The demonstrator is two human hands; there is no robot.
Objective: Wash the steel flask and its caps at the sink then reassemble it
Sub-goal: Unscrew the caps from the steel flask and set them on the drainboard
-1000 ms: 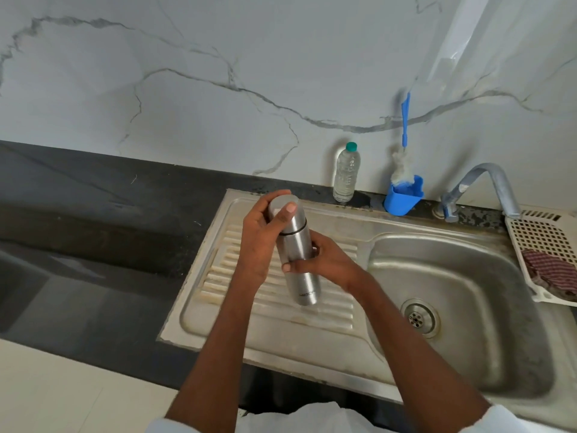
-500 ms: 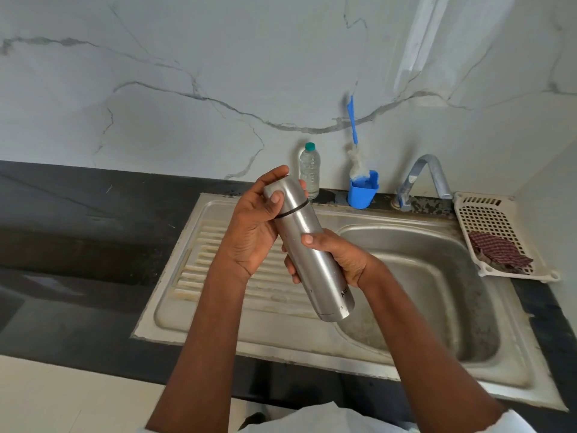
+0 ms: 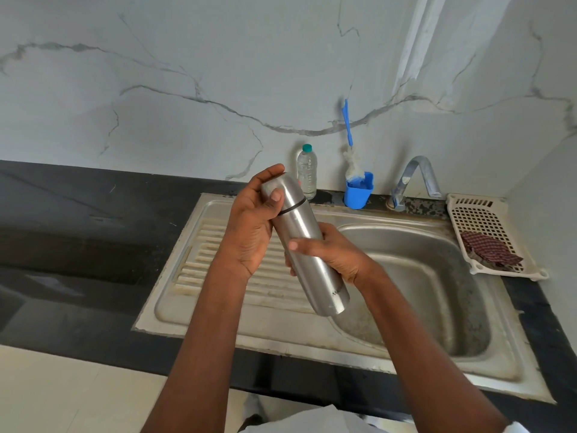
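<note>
Two bare hands hold a capped steel flask point(image 3: 304, 245) tilted above the steel sink point(image 3: 218, 307). The right hand point(image 3: 331, 254) grips its body; the left hand point(image 3: 253, 226) wraps its cap point(image 3: 281, 190). Farther back, at one o'clock, stand a water bottle point(image 3: 307, 171), a blue brush holder point(image 3: 359, 190) and the tap point(image 3: 415, 179).
</note>
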